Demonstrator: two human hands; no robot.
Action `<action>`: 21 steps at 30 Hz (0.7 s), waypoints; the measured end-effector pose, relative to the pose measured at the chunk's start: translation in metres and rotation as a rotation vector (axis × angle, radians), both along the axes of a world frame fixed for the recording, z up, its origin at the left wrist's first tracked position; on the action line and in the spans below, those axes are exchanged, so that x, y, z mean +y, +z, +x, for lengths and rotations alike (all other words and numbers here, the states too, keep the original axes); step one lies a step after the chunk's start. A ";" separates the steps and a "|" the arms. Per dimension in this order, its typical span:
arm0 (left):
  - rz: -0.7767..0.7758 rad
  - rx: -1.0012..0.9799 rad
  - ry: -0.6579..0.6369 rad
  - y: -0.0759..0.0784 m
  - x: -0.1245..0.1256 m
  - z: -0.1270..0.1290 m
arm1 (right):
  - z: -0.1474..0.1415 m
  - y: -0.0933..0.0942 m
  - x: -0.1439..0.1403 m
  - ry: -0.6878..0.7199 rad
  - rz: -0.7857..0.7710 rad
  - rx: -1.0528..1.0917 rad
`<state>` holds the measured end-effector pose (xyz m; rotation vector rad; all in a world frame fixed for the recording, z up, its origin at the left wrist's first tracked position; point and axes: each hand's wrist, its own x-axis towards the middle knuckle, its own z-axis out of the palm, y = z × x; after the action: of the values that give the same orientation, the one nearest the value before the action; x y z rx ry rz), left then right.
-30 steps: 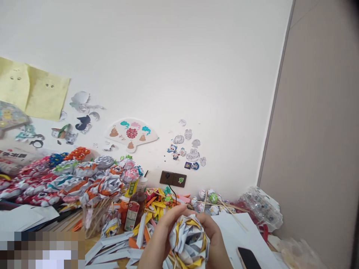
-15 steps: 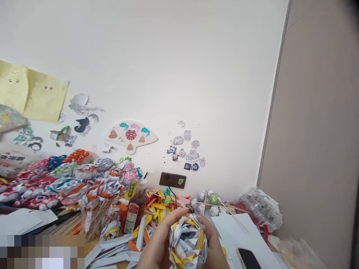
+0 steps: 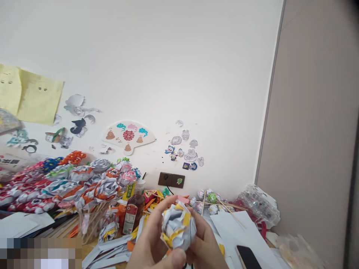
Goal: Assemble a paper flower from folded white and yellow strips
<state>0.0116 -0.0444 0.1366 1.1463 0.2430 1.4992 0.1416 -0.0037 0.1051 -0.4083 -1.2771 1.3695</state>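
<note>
A round paper flower [image 3: 179, 226] of folded white and yellow strips is held between both hands at the lower middle of the view. My left hand [image 3: 153, 235] wraps its left side, with the thumb at the lower edge. My right hand [image 3: 206, 243] closes round the right side, its fingertips partly hidden behind the flower. Just left of my left hand stands a bottle of dark liquid [image 3: 133, 209] with a label. Folded paper strips [image 3: 112, 248] in white, yellow and orange lie around it.
Many paper flowers [image 3: 92, 183] are heaped at the left, above a clear holder of sticks [image 3: 91, 224]. White sheets [image 3: 235, 228] and a phone [image 3: 248, 257] lie at the right. Behind is a wall with a socket [image 3: 171, 180]. Plastic packaging [image 3: 260, 205] sits in the corner.
Both hands have lifted the paper flower slightly up and left and turned it. The left thumb now shows at its lower edge. The camera view has shifted a little.
</note>
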 end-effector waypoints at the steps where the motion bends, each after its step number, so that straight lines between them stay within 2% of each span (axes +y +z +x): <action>1: 0.033 -0.012 -0.001 0.000 0.005 -0.002 | -0.001 0.000 0.002 -0.001 0.017 0.009; 3: 0.090 0.020 -0.029 -0.001 0.014 -0.005 | -0.003 0.001 0.005 -0.021 0.043 0.040; 5: 0.015 0.050 0.022 0.000 0.023 -0.008 | -0.005 0.003 0.007 -0.050 0.033 0.070; 8: -0.005 0.100 0.043 0.003 0.031 -0.009 | -0.007 0.005 0.008 -0.086 -0.023 0.091; 15: -0.123 0.198 0.183 0.010 0.028 -0.011 | -0.010 0.002 0.006 -0.090 -0.080 -0.024; 21: -0.119 0.181 0.030 0.012 0.034 -0.019 | -0.008 0.004 0.003 -0.018 -0.035 -0.134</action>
<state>-0.0071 -0.0105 0.1484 1.1873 0.4692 1.3883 0.1340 -0.0008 0.1087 -0.5417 -1.3573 1.3695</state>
